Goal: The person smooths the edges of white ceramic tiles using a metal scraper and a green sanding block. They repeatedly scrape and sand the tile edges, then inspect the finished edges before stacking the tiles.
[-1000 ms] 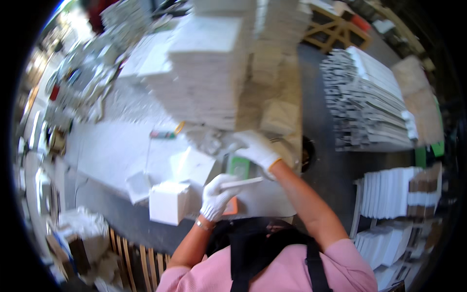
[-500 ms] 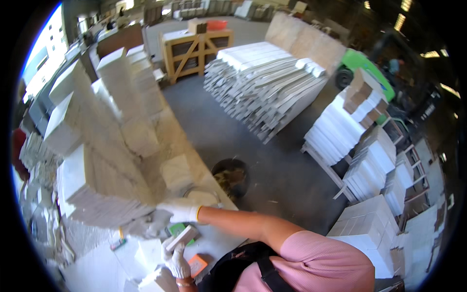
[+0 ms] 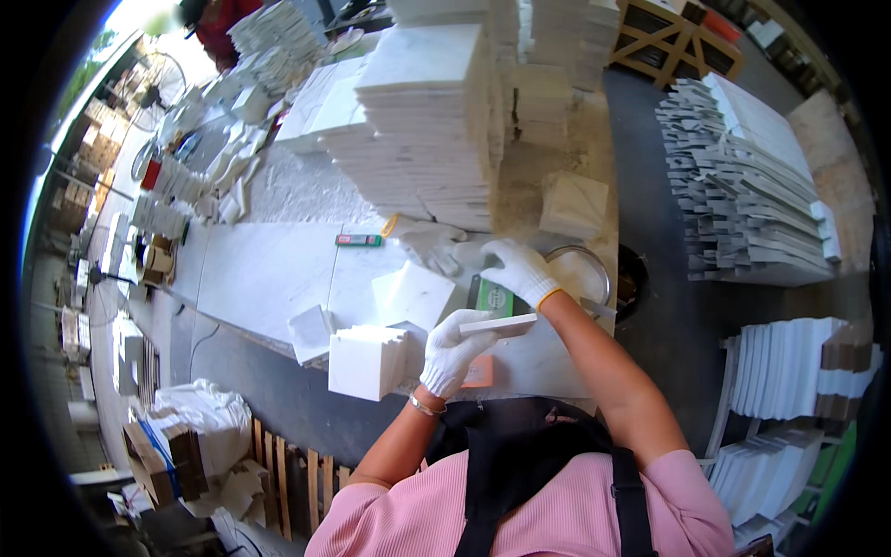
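Observation:
My left hand, in a white knit glove, is closed round the near end of a white stone tile, held tilted with its narrow edge showing. My right hand, gloved too, is a little farther off with thumb and fingers apart. It hovers at the corner of a flat green block. An orange block lies partly hidden behind my left hand. Beside the right wrist stands a round metal bowl with pale contents. A crumpled glove rests left of my right hand.
White tiles stand at the bench's near edge, with loose tiles beside them. A tall tile stack rises beyond my hands. A green-and-red box lies left. A dark bucket is on the floor right of the bench.
The view has swung left, bringing the near bench into the middle. My right hand has drawn back from beside the tall stack to the green block. My left hand still holds the tile.

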Tool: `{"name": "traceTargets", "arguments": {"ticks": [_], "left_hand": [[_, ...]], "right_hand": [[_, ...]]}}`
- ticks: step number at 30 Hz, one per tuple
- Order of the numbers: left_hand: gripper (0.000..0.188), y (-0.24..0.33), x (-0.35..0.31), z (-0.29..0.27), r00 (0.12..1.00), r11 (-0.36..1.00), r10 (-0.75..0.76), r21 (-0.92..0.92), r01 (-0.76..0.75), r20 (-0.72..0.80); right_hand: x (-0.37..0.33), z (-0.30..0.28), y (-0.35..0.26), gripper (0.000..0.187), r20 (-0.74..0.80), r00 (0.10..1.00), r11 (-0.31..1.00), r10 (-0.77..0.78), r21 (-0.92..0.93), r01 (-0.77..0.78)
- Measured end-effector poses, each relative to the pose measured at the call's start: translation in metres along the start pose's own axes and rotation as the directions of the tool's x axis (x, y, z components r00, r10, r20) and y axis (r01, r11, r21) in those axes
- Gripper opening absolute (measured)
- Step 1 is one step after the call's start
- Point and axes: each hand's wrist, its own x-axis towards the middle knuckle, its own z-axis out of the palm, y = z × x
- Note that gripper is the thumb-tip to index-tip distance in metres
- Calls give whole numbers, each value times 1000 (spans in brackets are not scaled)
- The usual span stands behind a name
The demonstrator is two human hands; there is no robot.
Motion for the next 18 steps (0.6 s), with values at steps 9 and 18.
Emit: {"name": "traceTargets", "arguments": {"ticks": [9, 18], "left_hand": [[30, -10, -3, -9, 997, 998, -41, -47, 44, 58], [31, -1, -1, -14, 999, 998, -30, -54, 32, 43]], "right_hand": [[9, -7, -4, 40, -70, 996, 999, -46, 10, 46], [35, 8, -27, 48, 155, 986, 909, -63, -400, 121]]}}
